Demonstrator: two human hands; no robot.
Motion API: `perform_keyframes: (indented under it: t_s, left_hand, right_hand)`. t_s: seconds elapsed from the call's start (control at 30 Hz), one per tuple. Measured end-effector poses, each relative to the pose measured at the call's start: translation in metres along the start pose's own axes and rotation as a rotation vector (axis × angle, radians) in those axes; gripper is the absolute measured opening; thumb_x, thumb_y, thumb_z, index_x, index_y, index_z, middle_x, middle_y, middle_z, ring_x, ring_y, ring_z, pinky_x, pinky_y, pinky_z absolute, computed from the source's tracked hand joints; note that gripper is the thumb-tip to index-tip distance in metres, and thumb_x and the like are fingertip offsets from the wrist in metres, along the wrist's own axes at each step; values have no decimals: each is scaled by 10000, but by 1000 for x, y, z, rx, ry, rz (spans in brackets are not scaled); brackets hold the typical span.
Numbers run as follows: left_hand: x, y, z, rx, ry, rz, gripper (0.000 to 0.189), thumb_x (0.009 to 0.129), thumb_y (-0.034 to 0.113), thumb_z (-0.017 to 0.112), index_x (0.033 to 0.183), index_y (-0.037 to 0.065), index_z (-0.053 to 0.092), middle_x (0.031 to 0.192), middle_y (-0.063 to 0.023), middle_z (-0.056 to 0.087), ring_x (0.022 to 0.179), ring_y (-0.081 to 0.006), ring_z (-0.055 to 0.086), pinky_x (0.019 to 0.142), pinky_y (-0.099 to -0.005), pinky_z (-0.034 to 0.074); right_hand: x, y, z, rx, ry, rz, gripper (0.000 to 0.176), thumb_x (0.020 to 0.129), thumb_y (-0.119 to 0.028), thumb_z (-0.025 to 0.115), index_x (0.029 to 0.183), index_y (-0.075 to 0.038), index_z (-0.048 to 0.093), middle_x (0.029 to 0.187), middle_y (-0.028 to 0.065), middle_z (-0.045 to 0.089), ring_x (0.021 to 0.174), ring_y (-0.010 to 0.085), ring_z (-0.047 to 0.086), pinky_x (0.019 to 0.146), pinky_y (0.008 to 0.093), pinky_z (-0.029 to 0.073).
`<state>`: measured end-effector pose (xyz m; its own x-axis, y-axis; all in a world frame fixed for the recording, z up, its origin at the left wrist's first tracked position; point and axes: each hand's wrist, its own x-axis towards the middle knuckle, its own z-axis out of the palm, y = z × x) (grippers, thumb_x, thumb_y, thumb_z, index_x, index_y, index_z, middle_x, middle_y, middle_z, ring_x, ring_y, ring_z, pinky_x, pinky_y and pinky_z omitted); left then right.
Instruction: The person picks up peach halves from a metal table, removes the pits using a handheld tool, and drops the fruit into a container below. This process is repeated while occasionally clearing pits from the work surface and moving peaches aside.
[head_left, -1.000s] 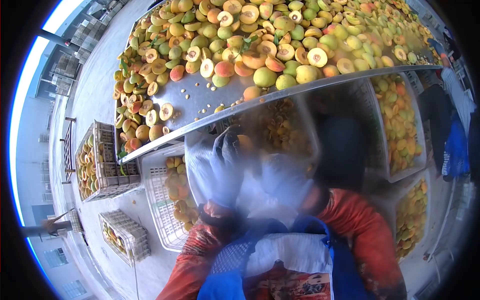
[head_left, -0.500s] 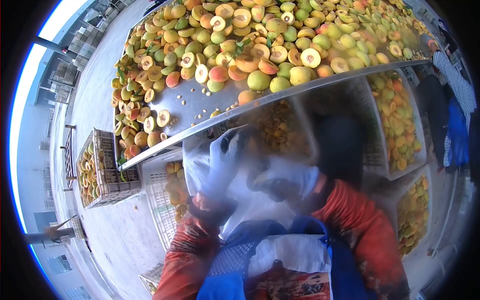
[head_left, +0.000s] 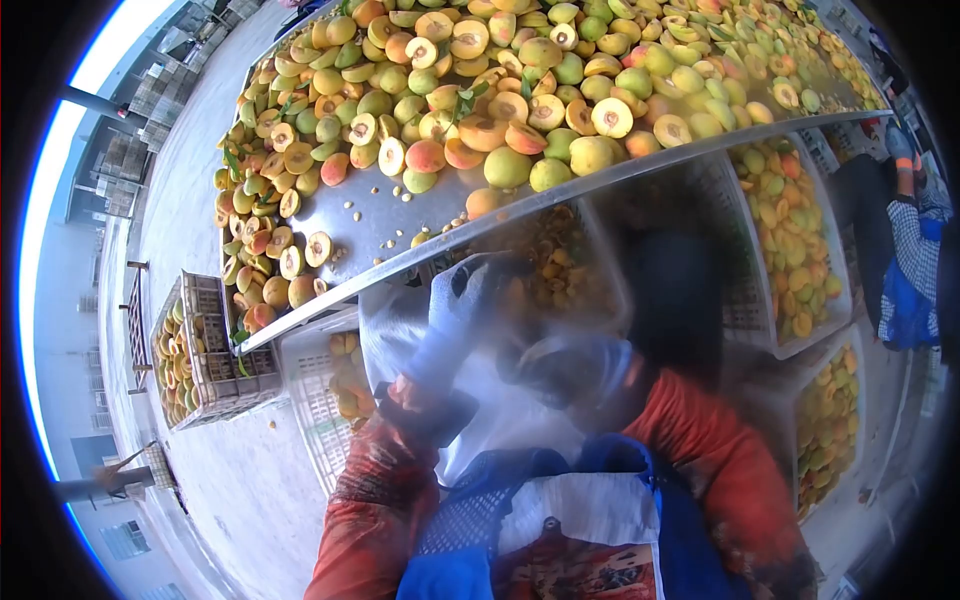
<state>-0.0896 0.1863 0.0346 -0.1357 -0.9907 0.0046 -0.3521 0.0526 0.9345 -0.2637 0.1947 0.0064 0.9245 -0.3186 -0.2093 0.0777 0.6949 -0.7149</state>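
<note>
My left hand (head_left: 462,300), in a pale blue glove, is raised just under the front rim of the steel table (head_left: 380,215), its fingers curled. My right hand (head_left: 575,368), also gloved, is lower and closer to my body, curled around a dark hollow. Both are smeared by blur, so I cannot make out what either holds. Behind my hands a crate of halved peaches (head_left: 560,255) sits under the table. A clear plastic sheet (head_left: 395,325) hangs around my left forearm. Whole and halved peaches (head_left: 510,165) are heaped on the table, with loose pits on the bare metal.
A white crate (head_left: 310,385) with a few peaches stands by my left arm, and a fuller crate (head_left: 200,350) lies further left on the concrete floor. Two crates of fruit (head_left: 790,240) (head_left: 830,420) stand at right, where a co-worker (head_left: 910,270) in a checked sleeve stands.
My left hand has risen from beside the right hand up toward the table rim. My right hand has moved slightly right and curled. The view has shifted a little downward.
</note>
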Motion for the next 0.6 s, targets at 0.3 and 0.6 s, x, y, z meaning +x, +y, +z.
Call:
perform_keyframes:
  t_s: [0.3,0.6]
  left_hand:
    - [5,-18,5,146,52,105,218,789,138,565,987,65,622,922,-110,630,829,-212,612,743,-289,470]
    - [-2,-22,-43,377,327,146,440,584,0,689,1010,44,585,928,-96,614,812,-215,595,731,-301,479]
  right_hand:
    - [-3,-14,6,58,94,75,140,779,-184,640,811,-54,597,668,-16,513,604,65,491,552,222,410]
    - [-6,-28,-4,298,-117,-128,124,773,-172,600,829,-63,584,658,-18,513,590,62,485,553,220,414]
